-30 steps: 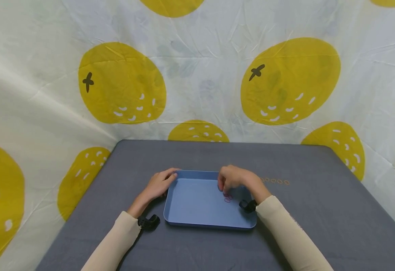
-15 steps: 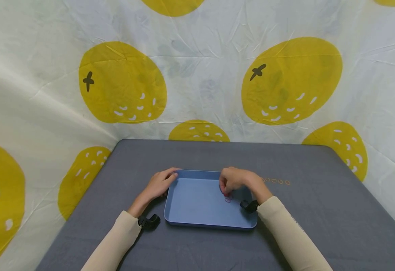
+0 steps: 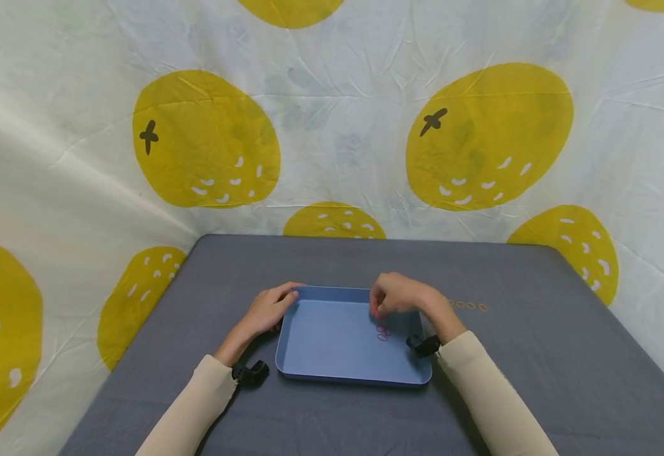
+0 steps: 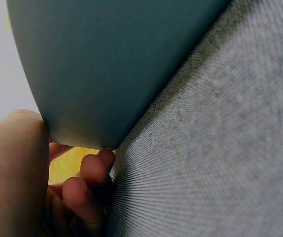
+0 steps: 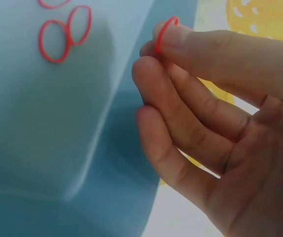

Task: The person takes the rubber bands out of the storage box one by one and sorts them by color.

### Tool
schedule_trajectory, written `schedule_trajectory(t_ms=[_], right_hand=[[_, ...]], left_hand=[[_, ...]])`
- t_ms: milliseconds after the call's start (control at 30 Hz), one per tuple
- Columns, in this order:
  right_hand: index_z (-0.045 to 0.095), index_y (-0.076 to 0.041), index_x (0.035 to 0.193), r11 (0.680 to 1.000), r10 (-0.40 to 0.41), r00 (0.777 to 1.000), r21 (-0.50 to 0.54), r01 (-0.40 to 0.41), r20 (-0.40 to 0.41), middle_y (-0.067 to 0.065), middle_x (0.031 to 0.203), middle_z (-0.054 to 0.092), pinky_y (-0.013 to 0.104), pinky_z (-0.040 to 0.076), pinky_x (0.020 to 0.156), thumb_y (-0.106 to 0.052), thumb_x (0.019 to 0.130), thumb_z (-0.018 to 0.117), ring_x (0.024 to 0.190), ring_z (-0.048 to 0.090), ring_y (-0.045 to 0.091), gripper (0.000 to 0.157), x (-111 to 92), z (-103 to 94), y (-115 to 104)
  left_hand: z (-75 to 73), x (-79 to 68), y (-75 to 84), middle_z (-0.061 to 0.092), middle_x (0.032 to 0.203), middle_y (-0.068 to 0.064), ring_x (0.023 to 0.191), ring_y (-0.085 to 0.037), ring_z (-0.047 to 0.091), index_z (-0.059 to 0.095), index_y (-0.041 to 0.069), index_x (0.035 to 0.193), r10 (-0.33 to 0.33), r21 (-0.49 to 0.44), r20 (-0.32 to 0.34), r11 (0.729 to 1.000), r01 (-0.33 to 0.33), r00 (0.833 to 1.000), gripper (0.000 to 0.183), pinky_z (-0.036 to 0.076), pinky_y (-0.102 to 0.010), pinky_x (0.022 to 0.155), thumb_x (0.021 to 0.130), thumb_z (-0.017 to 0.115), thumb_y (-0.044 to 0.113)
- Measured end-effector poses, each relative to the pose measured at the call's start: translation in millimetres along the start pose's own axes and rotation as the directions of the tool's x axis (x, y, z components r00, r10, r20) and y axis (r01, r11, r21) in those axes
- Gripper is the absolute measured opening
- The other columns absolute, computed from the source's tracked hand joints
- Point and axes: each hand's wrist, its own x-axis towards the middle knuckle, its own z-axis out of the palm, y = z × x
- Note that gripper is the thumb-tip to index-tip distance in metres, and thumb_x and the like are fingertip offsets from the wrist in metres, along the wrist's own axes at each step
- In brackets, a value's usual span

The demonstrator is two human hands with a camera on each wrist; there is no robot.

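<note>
A shallow blue tray (image 3: 332,339) lies on the grey table. At its far left corner my left hand (image 3: 268,310) grips the rim, thumb on top; in the left wrist view the fingers (image 4: 93,169) curl beside the tray's outer wall. Over the tray's far right part is my right hand (image 3: 400,295), whose thumb and forefinger pinch a red rubber band (image 5: 159,42), seen best in the right wrist view. Below that hand, loose red rubber bands (image 5: 40,42) lie close together on the tray floor.
Several orange-yellow rubber bands (image 3: 471,306) lie in a row on the grey table (image 3: 537,354), right of the tray and partly behind the right forearm. A white curtain (image 3: 343,126) with yellow fruit print hangs behind and beside the table.
My right hand has risen from the cluster of red rubber bands, pinching one, and drawn slightly away toward the tray's far side. The left hand and tray have stayed put.
</note>
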Motion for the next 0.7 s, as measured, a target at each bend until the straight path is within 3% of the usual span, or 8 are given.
schedule_trajectory(t_ms=[233, 467, 700], right_hand=[[0.077, -0.013, 0.077, 0.999, -0.029, 0.999, 0.016, 0.030, -0.039, -0.005, 0.074, 0.071, 0.025, 0.052, 0.065, 0.000, 0.088, 0.075, 0.067, 0.059, 0.008, 0.017, -11, -4.9, -5], [0.078, -0.008, 0.085, 0.995, -0.080, 0.992, 0.049, 0.085, -0.100, -0.004, 0.080, 0.073, 0.026, 0.055, 0.069, -0.007, 0.090, 0.079, 0.072, 0.063, 0.008, 0.005, -28, -10.0, 0], [0.077, -0.006, 0.090, 0.994, -0.042, 0.986, 0.096, 0.058, -0.162, -0.004, 0.084, 0.074, 0.029, 0.056, 0.072, -0.011, 0.092, 0.078, 0.076, 0.067, 0.013, 0.005, -52, -19.1, 8]], left_hand=[[0.6, 0.1, 0.9, 0.058, 0.068, -0.003, 0.043, -0.021, 0.052, 0.060, 0.037, 0.144, 0.001, 0.000, -0.004, 1.000, -0.001, 1.000, 0.036, 0.048, -0.038, 0.043, 0.110, 0.047, 0.042], [1.4, 0.0, 0.9, 0.058, 0.069, -0.003, 0.044, -0.021, 0.053, 0.061, 0.037, 0.142, 0.007, 0.006, -0.011, 1.000, -0.007, 1.000, 0.036, 0.049, -0.037, 0.044, 0.110, 0.047, 0.043], [0.8, -1.3, 0.1, 0.057, 0.066, -0.003, 0.045, -0.021, 0.053, 0.061, 0.040, 0.141, 0.010, -0.007, -0.004, 1.000, -0.010, 1.000, 0.035, 0.049, -0.037, 0.044, 0.110, 0.047, 0.045]])
